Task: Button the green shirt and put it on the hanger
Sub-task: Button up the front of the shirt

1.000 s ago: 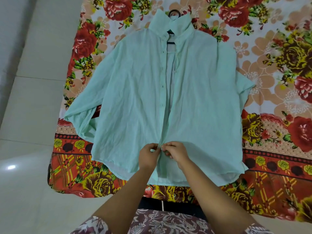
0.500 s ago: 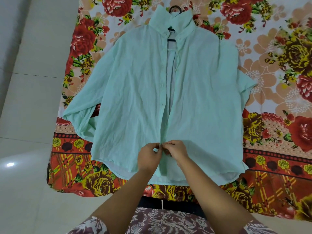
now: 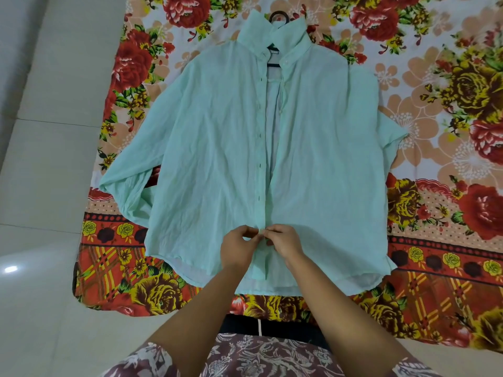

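Shirt (image 3: 212,159) flat on sheet (image 3: 435,104), front open above; left hand (image 3: 238,247) and right hand (image 3: 283,240) pinch both placket edges near hem; hanger (image 3: 277,16) in collar.

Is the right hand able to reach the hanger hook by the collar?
Probably, with a stretch: the hook lies bare above the collar, but the right hand is pinching the shirt near its hem.

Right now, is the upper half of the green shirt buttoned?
No, the green shirt gapes open below its collar, front edges apart.
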